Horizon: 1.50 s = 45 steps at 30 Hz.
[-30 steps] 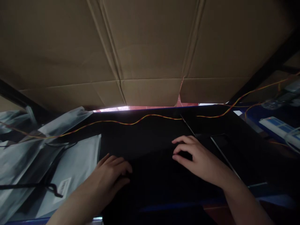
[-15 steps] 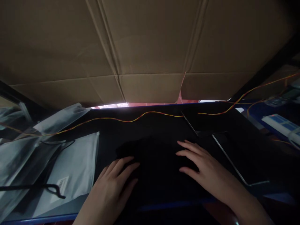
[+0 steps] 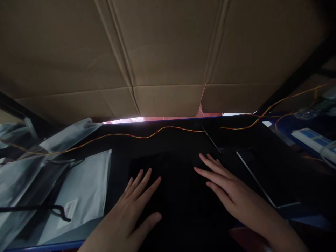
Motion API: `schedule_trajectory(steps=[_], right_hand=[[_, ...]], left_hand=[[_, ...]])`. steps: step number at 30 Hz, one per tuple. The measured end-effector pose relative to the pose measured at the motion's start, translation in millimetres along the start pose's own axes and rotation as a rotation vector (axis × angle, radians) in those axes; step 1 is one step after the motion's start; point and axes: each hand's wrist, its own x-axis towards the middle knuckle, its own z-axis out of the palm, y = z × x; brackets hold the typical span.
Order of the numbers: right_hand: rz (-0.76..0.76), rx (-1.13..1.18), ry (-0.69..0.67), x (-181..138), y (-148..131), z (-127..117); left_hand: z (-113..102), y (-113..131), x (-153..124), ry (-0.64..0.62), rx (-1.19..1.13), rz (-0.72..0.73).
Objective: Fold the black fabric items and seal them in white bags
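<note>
- At the near side of the bench [image 3: 157, 145], the left hand [image 3: 130, 208] is held palm down, with its fingers fanned and its thumb set wide; its grip is released.
- Opposite, the right hand [image 3: 228, 185] is held with its fingers stretched out toward the left one's side and slightly parted; its grip is released too.
- Between the hands, a dark item [image 3: 173, 185] is seen against the black bench; its outline is mostly lost in the gloom, and whether it is touched by the fingertips cannot be told.
- To the left of the left hand, a cloudy bag [image 3: 86, 189] is laid flat, marked with a white label [image 3: 70, 209]; the label is partly crossed by the end of a black cord [image 3: 39, 209].
- Farther left, more bags [image 3: 15, 182] are heaped.
- Beside the right forearm, a black slab [image 3: 265, 178] is laid, its edges picked out by a pale line.
- Just beyond it, a second slab [image 3: 223, 140] is only faintly made out.
- Toward the back, a red-and-yellow wire [image 3: 115, 134] is strung across, its run broken from view near the second slab.
- At far right, a white power strip [image 3: 312, 138] is seen.
- Behind everything, creased cardboard [image 3: 168, 59] is stood up, with red glimpsed beneath it.
</note>
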Motion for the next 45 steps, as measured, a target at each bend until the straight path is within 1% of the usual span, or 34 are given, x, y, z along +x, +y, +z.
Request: schedule_trajectory(steps=[2,4,6,8,9,11,13,14,15,17,19,22,24,26,28,30,32,35,37,40,42,45], right_hand=[[0.018,0.011,-0.059,5,13,4],[0.023,0.045,-0.117,11,28,2],[0.03,0.067,-0.145,16,38,-5],[0.046,0.046,-0.15,17,41,-14],[0.051,0.024,-0.154,16,41,-19],[0.046,-0.02,-0.173,10,38,-26],[0.035,-0.053,-0.194,0,38,-30],[0.027,-0.07,-0.201,-6,38,-30],[0.017,-0.088,-0.195,-12,39,-30],[-0.021,-0.117,-0.146,-23,40,-28],[-0.068,-0.142,-0.063,-30,35,-23],[-0.144,-0.195,0.044,-28,14,-11],[-0.197,-0.217,0.092,-19,-6,0],[-0.203,-0.223,0.148,-8,-22,13],[-0.175,-0.235,0.176,-1,-29,25],[-0.136,-0.246,0.155,0,-25,36],[-0.099,-0.246,0.088,-5,-14,43],[-0.058,-0.231,-0.036,-15,6,42],[-0.062,-0.234,-0.079,-16,15,37],[-0.087,-0.247,-0.077,-9,22,27],[-0.082,-0.237,-0.049,-2,20,21],[-0.086,-0.221,0.063,6,9,18]], left_hand=[[0,-4,5,-0.043,-0.035,-0.007],[-3,-9,15,-0.107,-0.07,-0.037],[-8,-12,28,-0.169,-0.1,-0.078],[-13,-14,40,-0.189,-0.117,-0.105],[-16,-14,44,-0.164,-0.12,-0.112],[-20,-13,46,-0.039,-0.108,-0.102],[-22,-8,40,0.104,-0.063,-0.048],[-22,-6,34,0.145,-0.031,-0.021],[-22,-4,26,0.157,0.001,0.0],[-17,-1,8,0.126,0.057,0.012],[-11,0,-9,0.077,0.098,0.019],[-8,0,-20,0.044,0.138,0.055],[-14,3,-14,0.053,0.137,0.065],[-22,9,-1,0.09,0.113,0.066],[-24,16,16,0.139,0.087,0.078],[-17,20,28,0.161,0.086,0.096],[-1,18,33,0.165,0.112,0.102],[20,12,30,0.183,0.155,0.067],[26,8,27,0.191,0.18,0.053],[25,7,27,0.19,0.197,0.059],[22,7,29,0.183,0.187,0.062],[16,9,33,0.174,0.16,0.059]])
